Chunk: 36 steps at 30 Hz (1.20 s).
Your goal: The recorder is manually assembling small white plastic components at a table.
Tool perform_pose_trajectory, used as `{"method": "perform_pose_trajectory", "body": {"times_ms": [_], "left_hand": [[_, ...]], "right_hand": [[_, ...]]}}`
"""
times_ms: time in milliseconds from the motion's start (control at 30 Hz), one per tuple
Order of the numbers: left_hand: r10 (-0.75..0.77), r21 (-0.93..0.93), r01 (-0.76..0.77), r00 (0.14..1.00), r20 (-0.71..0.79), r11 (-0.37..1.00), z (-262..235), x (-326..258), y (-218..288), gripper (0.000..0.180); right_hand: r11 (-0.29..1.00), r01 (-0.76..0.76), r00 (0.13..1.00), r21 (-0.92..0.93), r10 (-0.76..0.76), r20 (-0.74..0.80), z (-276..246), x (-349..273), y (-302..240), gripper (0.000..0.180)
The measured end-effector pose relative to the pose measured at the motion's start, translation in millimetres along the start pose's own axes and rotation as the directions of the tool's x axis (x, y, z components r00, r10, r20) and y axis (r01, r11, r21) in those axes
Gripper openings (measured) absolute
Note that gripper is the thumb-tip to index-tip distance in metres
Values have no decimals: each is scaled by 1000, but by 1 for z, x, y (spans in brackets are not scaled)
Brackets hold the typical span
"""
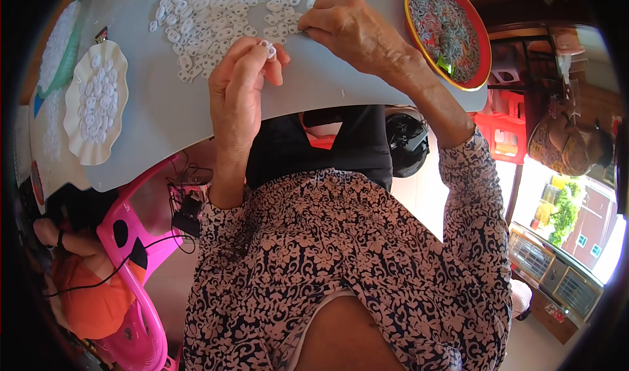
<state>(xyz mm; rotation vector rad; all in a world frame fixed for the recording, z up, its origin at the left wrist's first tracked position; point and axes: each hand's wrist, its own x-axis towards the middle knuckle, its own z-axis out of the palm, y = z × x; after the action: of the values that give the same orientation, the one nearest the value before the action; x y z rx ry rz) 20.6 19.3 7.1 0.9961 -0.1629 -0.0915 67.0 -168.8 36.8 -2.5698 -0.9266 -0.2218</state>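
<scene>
My left hand (241,86) is raised above the near edge of the grey table, its thumb and index finger pinching a small white plastic piece (268,49) with a hole in it. To its right, my right hand (347,31) hangs over the table with the fingertips pressed together beside the loose pile. Whatever those fingertips hold is too small to make out. Many similar white oval pieces (203,17) lie spread in a heap beyond both hands. A red bowl with a yellow rim (485,50), filled with small grey metal parts (442,33), sits near my right forearm.
At the left stands a cream scalloped dish (77,132) of white pieces, beside a green container (64,69) of more. A pink plastic chair (134,273) and another person in orange (98,305) are at lower left. Red stools (503,132) and another person (567,141) appear at right.
</scene>
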Motion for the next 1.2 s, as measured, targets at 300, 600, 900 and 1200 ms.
{"method": "perform_pose_trajectory", "body": {"times_ms": [300, 600, 900, 1200], "left_hand": [[-25, 127, 25, 1000, -3, 992, -1, -1, -1, 19], [2, 205, 0, 1000, -10, 979, -2, -1, -1, 21], [5, 240, -5, 1000, 1, 971, -2, 1, -4, 21], [11, 338, -36, 997, 77, 940, 9, -3, 0, 21]], "right_hand": [[976, 75, 989, -205, -46, 141, 0, 16, -1, 9], [971, 8, 974, -239, 46, 220, -12, 26, -23, 7], [982, -127, 989, -138, 136, 63, 3, 17, -14, 5], [412, -214, 857, 886, 514, -32, 20, -27, -28, 10]]}}
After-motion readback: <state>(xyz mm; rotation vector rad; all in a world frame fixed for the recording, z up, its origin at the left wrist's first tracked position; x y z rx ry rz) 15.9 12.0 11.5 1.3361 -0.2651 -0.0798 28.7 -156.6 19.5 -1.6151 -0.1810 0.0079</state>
